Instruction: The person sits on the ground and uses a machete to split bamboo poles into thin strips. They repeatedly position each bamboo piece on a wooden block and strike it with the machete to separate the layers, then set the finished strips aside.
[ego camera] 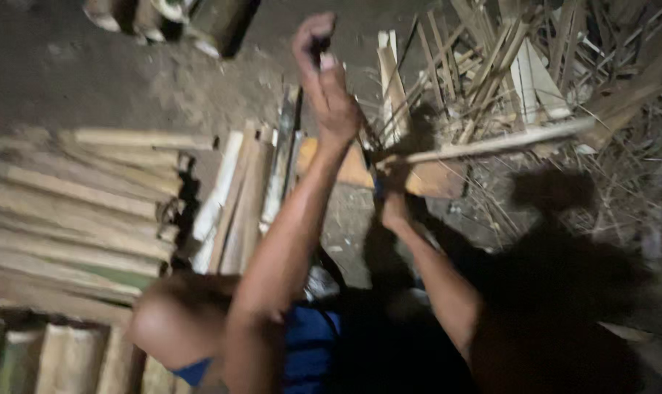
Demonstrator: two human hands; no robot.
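On dirt ground, night, blurry: person works among split bamboo
left hand [322,73]: raised high, fist clamped on dark handle [321,45], tool itself not readable
right hand [394,191]: low, in shadow, fingers wrapped on long bamboo strip [491,144]
strip: lies nearly level, runs right over scrap pile [535,66]
left side: stacked bamboo slats [75,211]

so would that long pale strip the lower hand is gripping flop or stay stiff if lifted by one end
The strip probably stays fairly stiff: it juts straight from the right hand. Thin and split, so likely light. Being flat, it shouldn't roll.
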